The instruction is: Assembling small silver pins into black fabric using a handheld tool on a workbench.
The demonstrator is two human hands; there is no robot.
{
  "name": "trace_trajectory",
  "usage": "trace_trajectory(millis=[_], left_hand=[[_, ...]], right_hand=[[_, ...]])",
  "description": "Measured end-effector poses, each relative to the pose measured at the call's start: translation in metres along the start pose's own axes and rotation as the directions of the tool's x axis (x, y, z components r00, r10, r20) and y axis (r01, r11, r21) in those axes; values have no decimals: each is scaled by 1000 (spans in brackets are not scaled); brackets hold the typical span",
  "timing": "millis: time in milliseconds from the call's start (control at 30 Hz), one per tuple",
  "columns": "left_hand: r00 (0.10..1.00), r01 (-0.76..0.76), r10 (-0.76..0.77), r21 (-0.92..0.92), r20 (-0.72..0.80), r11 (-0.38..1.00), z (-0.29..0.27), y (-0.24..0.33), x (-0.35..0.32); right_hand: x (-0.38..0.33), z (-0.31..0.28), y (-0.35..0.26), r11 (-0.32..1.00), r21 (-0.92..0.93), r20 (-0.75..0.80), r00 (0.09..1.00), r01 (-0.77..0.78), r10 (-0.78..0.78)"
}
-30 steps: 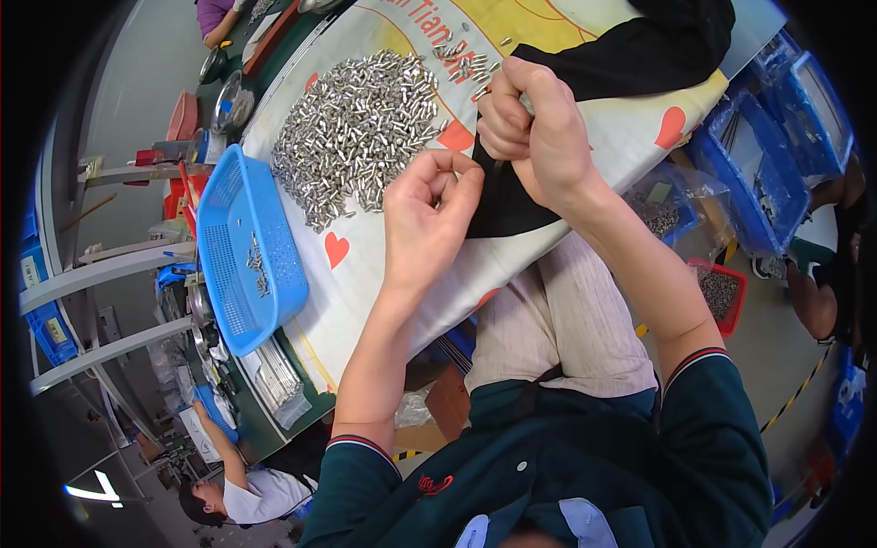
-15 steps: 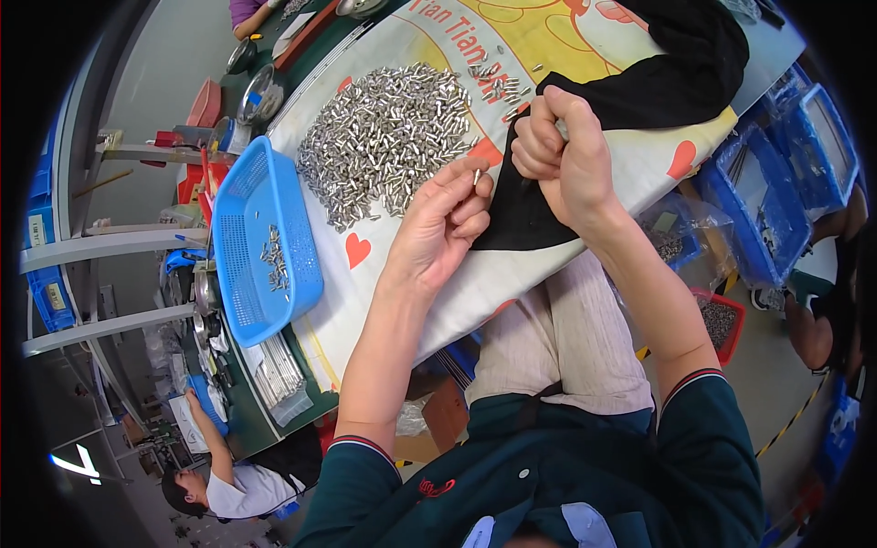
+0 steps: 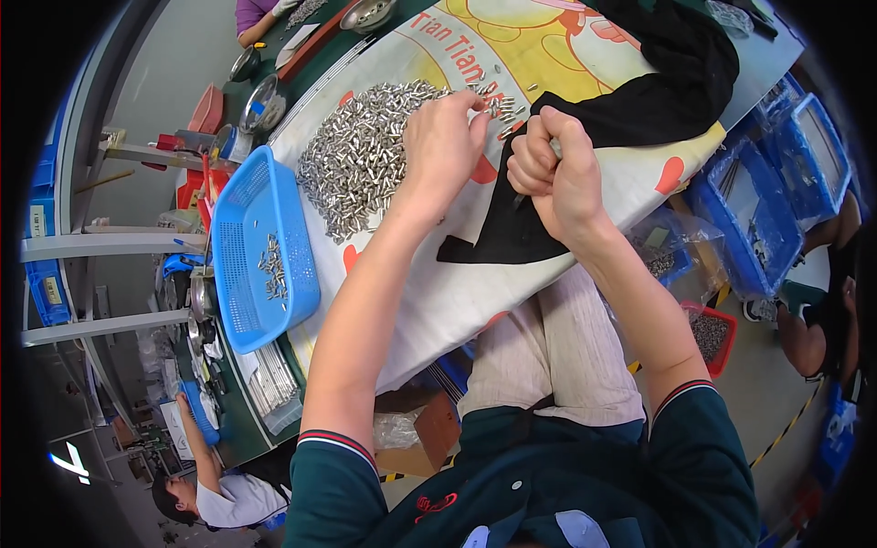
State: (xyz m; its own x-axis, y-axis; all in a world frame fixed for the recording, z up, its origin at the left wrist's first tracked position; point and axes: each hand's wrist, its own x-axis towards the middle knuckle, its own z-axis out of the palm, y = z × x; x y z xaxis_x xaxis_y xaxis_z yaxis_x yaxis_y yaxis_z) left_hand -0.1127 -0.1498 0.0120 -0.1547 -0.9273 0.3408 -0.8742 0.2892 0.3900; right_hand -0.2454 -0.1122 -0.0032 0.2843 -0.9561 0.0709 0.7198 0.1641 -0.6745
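A heap of small silvery metal pins (image 3: pixel 356 151) lies on a printed tablecloth (image 3: pixel 438 306). My left hand (image 3: pixel 443 146) is at the heap's right side, back of the hand up. Its thumb and forefinger stand apart with nothing visible between them; the other fingertips are hidden. Over a black cloth (image 3: pixel 507 228), my right hand (image 3: pixel 557 173) is closed in a fist. A short dark tip shows under this fist, but what it holds is hidden. Several loose pins (image 3: pixel 502 108) lie scattered between the heap and the cloth.
A blue perforated basket (image 3: pixel 297 247) with some pins inside stands left of the heap. Metal bowls (image 3: pixel 263 105) sit farther back. Blue crates (image 3: pixel 744 219) and a red bin (image 3: pixel 711 338) are at the right. Another person (image 3: pixel 233 493) is at the lower left.
My left hand has moved away from beside my right fist, up and over the heap's right side. The metal pin in its fingertips is no longer visible. My right hand stays closed.
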Motion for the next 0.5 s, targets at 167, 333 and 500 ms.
trace_trajectory(millis=[167, 333, 500], left_hand=[[996, -91, 94, 157, -8, 983, 18, -5, 8], [998, -67, 67, 151, 0, 986, 15, -11, 2], [999, -45, 47, 166, -4, 985, 13, -12, 7]], right_hand=[[1, -2, 0, 1000, -2, 0, 1000, 3, -3], [2, -3, -1, 1000, -6, 5, 1000, 22, -22], [1, -2, -1, 1000, -9, 0, 1000, 15, -15]])
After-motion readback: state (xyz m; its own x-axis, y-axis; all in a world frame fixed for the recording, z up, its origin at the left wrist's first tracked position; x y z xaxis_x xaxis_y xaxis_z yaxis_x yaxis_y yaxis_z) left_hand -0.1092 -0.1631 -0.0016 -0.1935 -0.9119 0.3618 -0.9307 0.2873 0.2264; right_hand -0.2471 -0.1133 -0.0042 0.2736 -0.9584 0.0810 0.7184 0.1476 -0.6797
